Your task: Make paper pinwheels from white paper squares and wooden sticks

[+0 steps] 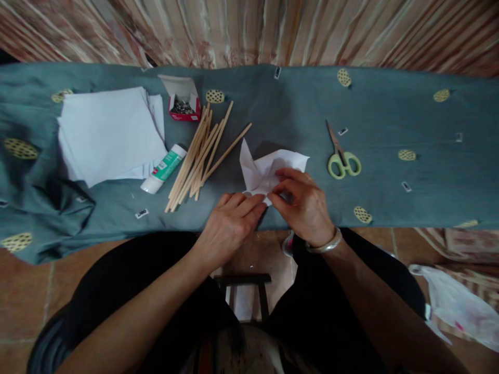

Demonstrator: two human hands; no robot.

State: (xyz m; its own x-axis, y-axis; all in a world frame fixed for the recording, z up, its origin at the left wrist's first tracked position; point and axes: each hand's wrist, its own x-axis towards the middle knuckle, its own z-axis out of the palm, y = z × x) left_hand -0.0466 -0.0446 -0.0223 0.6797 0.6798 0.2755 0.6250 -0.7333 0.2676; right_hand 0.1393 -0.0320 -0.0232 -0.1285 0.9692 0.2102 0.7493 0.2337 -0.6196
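Partly folded white paper sheet at the near edge of the teal cloth-covered tabletop, pinched by both hands: left hand pressing its near corner, right hand gripping a fold. Several creases apparently made, more shaping seemingly left. Points splayed up and away, long axis roughly left to right. Close by: bundle of wooden sticks, untouched green-handled scissors.

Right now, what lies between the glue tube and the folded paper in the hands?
In the head view, a bundle of wooden sticks lies between the glue tube and the folded paper.
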